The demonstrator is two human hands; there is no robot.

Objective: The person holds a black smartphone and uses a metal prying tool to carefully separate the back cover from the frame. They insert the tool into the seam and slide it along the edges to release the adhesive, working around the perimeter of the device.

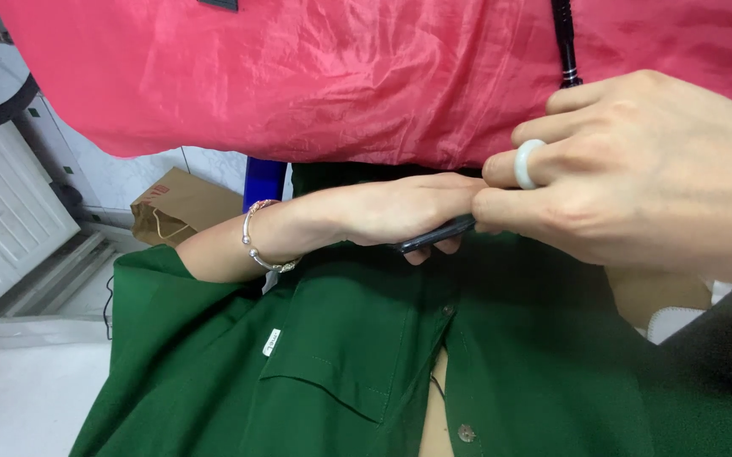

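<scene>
- Left hand (383, 211) grips a thin dark flat object (438, 234), likely a phone, just under the red fabric (298, 76).
- Right hand (637, 186) pinches its near end, fingers curled.
- Best support from below; avoid snagging fabric.

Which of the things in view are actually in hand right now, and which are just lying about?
In hand:
- dark flat phone-like object, held by the left hand
- right hand, fingertips meeting it

Lying about:
- red cloth above
- brown paper bag on the floor
- white slatted panel
- black rod
</scene>
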